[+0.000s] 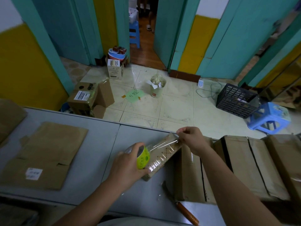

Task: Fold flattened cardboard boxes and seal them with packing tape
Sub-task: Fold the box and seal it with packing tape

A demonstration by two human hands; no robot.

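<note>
Now gripping tape roll (pixel 143 158) in left hand (pixel 128 162), pinching tape end (pixel 175 141) in right hand (pixel 190 137) — flimsy, sticky; likely edge-hold only.

glossy clear tape (pixel 160 145), matt cardbd box (pixel 164 158)

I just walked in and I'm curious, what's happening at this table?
A person is taping a small cardboard box on the grey table. The left hand grips the tape roll, and the right hand pinches the loose end, stretching clear tape over the box. To the left lies flattened cardboard; other boxes stand to the right.
</note>
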